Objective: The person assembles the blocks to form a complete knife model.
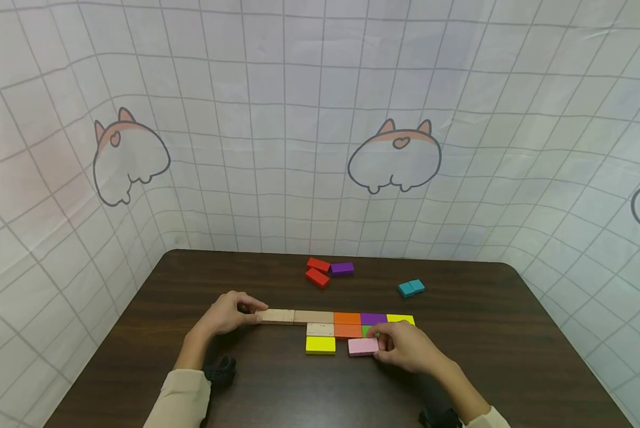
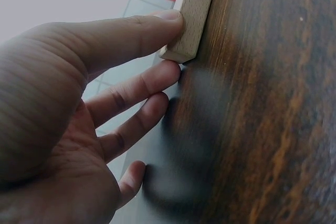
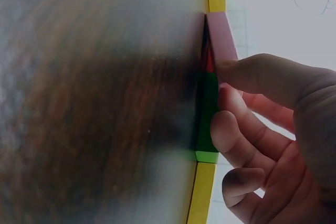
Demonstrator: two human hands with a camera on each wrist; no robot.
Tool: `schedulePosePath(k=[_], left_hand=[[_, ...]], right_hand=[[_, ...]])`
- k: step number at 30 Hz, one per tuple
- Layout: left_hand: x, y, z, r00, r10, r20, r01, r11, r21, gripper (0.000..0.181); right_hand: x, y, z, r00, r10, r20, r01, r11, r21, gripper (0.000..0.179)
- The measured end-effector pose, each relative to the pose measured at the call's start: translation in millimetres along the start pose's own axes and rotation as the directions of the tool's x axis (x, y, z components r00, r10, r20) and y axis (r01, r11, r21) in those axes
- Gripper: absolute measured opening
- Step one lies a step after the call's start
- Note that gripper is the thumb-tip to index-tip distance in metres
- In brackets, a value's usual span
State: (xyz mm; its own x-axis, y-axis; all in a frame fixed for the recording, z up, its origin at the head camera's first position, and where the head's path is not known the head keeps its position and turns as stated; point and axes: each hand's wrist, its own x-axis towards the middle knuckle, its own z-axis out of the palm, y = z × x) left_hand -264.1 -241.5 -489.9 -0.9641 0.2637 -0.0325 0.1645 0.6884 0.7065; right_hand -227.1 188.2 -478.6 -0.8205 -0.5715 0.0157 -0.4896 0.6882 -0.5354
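At the left end of a row of blocks, my left hand (image 1: 229,312) holds the end of a plain wooden block (image 1: 277,316). In the left wrist view, the thumb presses this block's side (image 2: 195,22) and another fingertip is right at its end; the index finger is hidden. My right hand (image 1: 405,345) pinches a pink block (image 1: 361,347) by its right end, close in front of the orange block (image 1: 348,331). A green block (image 3: 207,114) lies beside the right fingers. The pink block looks slightly tilted in the right wrist view.
A second wooden block (image 1: 313,317), a short wooden one (image 1: 320,329), a yellow block (image 1: 320,345) and a purple block (image 1: 373,319) belong to the flat arrangement. Farther back lie red blocks (image 1: 317,277), another purple block (image 1: 342,268) and teal blocks (image 1: 411,288). A curtain (image 1: 309,214) hangs behind the table.
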Motion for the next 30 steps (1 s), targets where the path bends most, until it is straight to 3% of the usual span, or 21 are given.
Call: schedulePosePath(k=[21, 30], left_hand=[[-0.6, -0.4, 0.2, 1.000, 0.008, -0.007, -0.008, 1.000, -0.001, 0.018], [-1.0, 0.8, 0.3, 1.000, 0.013, -0.011, -0.013, 1.000, -0.001, 0.018]], right_hand=[[14.2, -17, 6, 0.999, 0.009, 0.039, -0.010, 1.000, 0.008, 0.013], [19.1, -18, 8, 0.999, -0.022, 0.036, 0.022, 1.000, 0.008, 0.013]])
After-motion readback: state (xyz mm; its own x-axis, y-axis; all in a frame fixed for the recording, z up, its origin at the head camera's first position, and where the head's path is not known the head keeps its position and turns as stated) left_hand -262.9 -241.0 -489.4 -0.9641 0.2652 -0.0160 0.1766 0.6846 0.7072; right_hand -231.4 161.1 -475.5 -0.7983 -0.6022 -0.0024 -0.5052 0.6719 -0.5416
